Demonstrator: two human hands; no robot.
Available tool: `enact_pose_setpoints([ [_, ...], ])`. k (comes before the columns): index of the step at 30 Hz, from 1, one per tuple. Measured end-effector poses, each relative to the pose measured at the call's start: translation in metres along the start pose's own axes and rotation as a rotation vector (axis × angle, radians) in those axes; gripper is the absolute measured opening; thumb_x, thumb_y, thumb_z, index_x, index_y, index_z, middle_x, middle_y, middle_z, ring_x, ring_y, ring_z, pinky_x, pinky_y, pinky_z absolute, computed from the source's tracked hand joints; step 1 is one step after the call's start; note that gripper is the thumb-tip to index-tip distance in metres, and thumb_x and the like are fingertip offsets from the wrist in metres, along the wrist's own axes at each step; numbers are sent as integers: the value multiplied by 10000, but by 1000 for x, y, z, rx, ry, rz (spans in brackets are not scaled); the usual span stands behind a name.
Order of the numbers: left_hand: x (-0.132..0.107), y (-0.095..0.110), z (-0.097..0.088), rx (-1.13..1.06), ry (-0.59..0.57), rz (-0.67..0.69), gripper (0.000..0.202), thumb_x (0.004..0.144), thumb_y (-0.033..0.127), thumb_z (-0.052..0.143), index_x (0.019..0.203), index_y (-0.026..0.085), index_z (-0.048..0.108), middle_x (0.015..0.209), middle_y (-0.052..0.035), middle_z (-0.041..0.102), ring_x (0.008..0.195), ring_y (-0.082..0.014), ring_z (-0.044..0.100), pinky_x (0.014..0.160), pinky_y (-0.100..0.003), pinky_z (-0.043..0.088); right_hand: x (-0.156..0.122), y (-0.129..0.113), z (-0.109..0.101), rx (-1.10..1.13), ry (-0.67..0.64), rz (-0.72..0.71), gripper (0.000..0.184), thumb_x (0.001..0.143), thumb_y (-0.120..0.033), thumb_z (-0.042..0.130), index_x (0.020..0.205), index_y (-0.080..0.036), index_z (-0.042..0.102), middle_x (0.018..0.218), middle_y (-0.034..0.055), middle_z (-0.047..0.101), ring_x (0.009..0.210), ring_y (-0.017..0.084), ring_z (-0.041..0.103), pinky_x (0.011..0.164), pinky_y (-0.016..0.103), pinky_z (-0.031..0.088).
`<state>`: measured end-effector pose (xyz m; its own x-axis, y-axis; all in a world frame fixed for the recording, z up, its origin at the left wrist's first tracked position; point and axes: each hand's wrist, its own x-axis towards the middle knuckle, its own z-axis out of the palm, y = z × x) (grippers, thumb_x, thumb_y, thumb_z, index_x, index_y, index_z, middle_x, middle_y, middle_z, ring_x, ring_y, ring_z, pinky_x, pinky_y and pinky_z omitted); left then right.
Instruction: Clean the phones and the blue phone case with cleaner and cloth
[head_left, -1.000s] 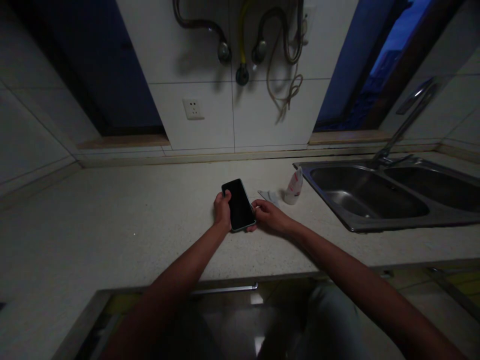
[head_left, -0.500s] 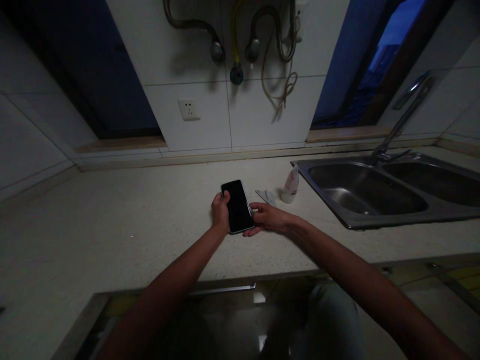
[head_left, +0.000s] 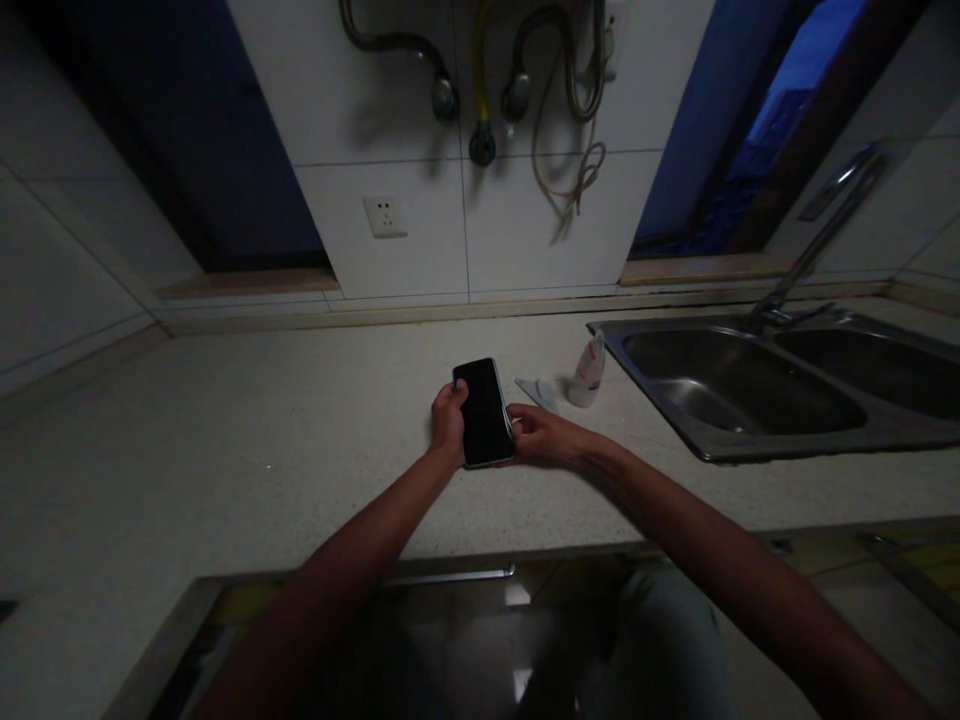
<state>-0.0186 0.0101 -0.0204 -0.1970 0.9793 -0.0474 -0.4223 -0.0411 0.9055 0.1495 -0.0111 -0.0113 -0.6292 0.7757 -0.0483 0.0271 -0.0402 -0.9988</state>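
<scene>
A smartphone (head_left: 486, 415) with a dark screen is held tilted over the pale countertop, its screen facing up. My left hand (head_left: 448, 420) grips its left edge, thumb lying on the front and fingers behind. At the lower right edge, my right hand (head_left: 541, 436) is closed, with its fingers curled against the phone and partly hidden behind it. A thin pale strip shows along that edge by my right fingers; what it is I cannot make out. Just beyond my right hand lies a flat whitish piece (head_left: 538, 392), and beside it stands a small white bottle (head_left: 587, 372) with red marks.
The countertop (head_left: 315, 420) runs along a tiled wall. To the right is a double steel sink (head_left: 705, 440) with a tall faucet (head_left: 817, 235). Hoses and pipe fittings (head_left: 444, 100) hang on the wall above a power socket (head_left: 385, 216). A drawer handle (head_left: 457, 576) sits below the counter edge.
The fingers of my right hand, earlier sticking out below the phone's lower corner, are now tucked in behind it. My left hand keeps its grip. The whole view has shifted slightly.
</scene>
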Motion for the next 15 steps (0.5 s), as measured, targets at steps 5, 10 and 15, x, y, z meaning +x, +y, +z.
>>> enact_pose_setpoints([
  [5,-1,0,2,17,29,13,468,650,576,741,810,177,556,662,21,537,581,-128,494,548,-253,405,0,2,-3,48,-34,5,366,688,-287,738,901,-175,463,565,-116,452,493,45,419,560,215,451],
  [10,-1,0,2,15,41,-4,448,657,558,740,812,183,551,668,15,545,577,-135,507,545,-260,418,2,8,0,46,13,-13,353,692,-304,740,884,-175,474,592,-109,421,503,45,377,514,195,357],
  [15,4,1,-1,-40,32,-133,438,670,548,734,823,195,523,650,12,544,562,-151,526,548,-288,452,2,6,6,155,-37,-25,469,666,-296,793,1000,-188,482,778,-33,639,653,98,581,618,225,458],
])
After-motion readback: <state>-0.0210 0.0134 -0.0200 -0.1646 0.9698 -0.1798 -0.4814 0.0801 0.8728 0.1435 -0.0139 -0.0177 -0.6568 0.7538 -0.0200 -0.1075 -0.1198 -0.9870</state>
